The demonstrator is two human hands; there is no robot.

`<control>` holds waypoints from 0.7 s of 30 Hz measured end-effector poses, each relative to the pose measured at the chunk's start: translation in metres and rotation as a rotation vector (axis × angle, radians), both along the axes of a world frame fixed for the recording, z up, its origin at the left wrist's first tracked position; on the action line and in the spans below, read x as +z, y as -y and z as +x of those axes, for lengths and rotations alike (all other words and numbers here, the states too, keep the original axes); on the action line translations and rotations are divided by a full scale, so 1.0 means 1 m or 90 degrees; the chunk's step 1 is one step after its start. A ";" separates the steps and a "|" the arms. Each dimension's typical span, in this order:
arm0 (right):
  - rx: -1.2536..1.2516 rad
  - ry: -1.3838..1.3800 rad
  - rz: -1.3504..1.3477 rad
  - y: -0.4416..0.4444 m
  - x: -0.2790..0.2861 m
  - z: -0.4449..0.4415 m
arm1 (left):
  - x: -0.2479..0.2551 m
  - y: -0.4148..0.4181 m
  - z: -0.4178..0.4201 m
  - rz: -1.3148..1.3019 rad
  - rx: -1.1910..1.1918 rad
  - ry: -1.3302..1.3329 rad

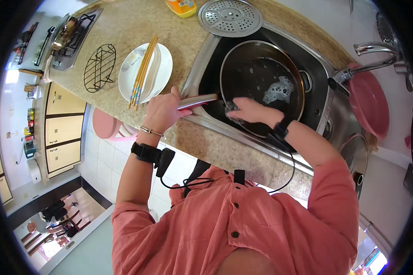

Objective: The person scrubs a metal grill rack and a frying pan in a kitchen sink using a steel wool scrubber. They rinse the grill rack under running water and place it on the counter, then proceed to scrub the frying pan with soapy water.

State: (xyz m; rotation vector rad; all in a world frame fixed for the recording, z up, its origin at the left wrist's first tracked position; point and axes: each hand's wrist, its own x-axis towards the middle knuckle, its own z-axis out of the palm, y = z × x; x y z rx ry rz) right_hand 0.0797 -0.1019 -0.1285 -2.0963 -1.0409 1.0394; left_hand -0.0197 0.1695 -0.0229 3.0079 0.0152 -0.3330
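A dark, deep frying pan [258,82] sits over the sink basin with sudsy water and a patch of white foam [278,90] inside. My left hand [163,108] grips its metal and red handle [198,101], which points left over the sink's rim. At the pan's near left wall, my right hand [253,110] holds a metal scouring pad [232,111] against the inner side. Left of the sink, several wooden chopsticks [144,68] lie across white dishes [163,68] on the counter.
A black wire trivet [100,68] lies left of the dishes. Behind the sink are a perforated steel steamer plate [230,17] and a yellow bottle [181,7]. A faucet [368,67], a pink basin [368,99] and a glass lid [354,154] stand at right. A gas stove [77,37] is far left.
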 end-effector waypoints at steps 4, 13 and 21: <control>0.064 0.007 -0.057 0.007 -0.005 0.001 | -0.005 -0.004 -0.001 -0.009 -0.002 0.000; -0.015 -0.044 0.011 0.003 0.002 0.001 | 0.000 0.000 -0.003 -0.020 -0.010 0.000; 0.093 -0.097 -0.156 0.050 0.006 -0.008 | 0.009 0.004 -0.003 -0.030 0.007 -0.020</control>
